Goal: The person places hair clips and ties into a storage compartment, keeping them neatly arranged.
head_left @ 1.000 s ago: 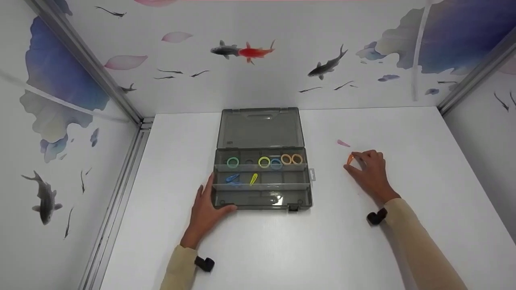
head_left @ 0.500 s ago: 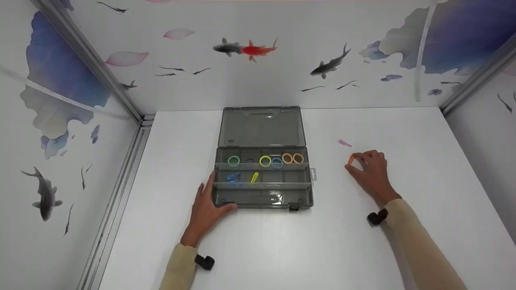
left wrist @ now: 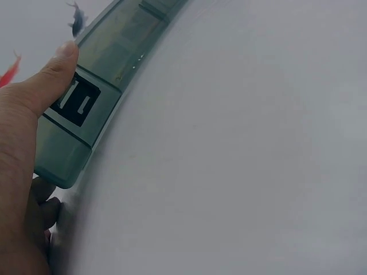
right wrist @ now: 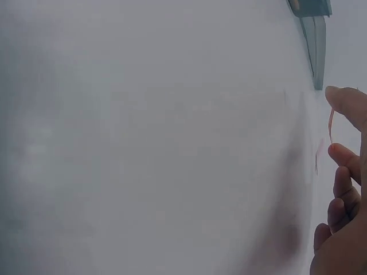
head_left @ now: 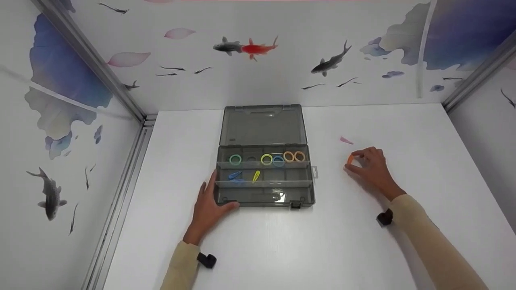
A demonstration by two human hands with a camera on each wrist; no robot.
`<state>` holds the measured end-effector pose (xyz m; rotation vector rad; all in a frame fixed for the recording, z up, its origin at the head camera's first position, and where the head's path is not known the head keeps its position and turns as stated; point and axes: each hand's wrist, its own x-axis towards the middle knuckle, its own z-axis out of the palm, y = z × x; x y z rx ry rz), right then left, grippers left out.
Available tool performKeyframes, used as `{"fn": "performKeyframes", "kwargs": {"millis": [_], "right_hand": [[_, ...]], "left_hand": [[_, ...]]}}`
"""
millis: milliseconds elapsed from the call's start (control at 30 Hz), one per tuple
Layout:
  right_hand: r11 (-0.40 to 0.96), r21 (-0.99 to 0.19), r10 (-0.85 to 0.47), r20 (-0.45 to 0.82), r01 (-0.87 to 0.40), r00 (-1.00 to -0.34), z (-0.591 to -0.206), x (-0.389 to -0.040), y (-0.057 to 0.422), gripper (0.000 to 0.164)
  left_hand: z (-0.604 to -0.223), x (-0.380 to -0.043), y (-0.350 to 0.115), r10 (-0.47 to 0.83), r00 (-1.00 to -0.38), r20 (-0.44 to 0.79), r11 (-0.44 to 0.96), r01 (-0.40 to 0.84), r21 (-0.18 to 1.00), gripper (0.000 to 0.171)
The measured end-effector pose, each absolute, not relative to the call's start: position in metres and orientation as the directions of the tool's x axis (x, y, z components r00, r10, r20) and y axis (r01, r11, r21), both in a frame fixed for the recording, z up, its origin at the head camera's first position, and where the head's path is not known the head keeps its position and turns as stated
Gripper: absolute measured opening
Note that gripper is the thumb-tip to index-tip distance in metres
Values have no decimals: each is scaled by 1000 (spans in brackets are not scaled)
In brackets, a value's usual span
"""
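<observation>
Between the thumb and index finger of my right hand (head_left: 373, 167), an orange hair clip (head_left: 350, 159) is pinched at its ends, a little above the table. A pink hair clip (head_left: 346, 140) lies on the table just beyond that hand. My left hand (head_left: 207, 211) holds the near left corner of a grey see-through compartment box (head_left: 264, 204), thumb along the front wall and fingers along the left side. Its lid (head_left: 264, 127) stands open at the back. Blue hair clips (head_left: 235, 175) and a yellow hair clip (head_left: 256, 176) lie in the middle row.
The box's back row holds a green ring (head_left: 235, 160), a yellow ring (head_left: 266, 159), a blue ring (head_left: 278, 161) and two orange rings (head_left: 288, 157). A hanging tab (head_left: 315, 172) juts from the box's right side. A fish-patterned wall (head_left: 258, 80) borders the table's back.
My right forearm has swung slightly to the right and the orange clip has turned more upright in my fingers. The left hand stays on the box; the whole view shifts slightly.
</observation>
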<state>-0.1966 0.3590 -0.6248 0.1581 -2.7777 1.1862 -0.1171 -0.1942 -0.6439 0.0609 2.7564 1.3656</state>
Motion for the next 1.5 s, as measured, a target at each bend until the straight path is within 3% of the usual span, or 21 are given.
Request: {"fn": "performKeyframes", "kwargs": {"millis": [167,400,1500], "right_hand": [[678,-706,-90,195,-204,-977,-620,-196,351,39],[620,-765,-103,139,-173,-985,-613,-195,341,38],[579,-723,-386,164,-377,-908,-569,-212,247,39]], "left_hand": [[-644,-117,-195,60,-997,-49,608,-2,794,129],[-643,-118,-194,60,-998,-34,626,11,780,129],[-644,-119,-194,61,-998,-33,614,11,789,129]]}}
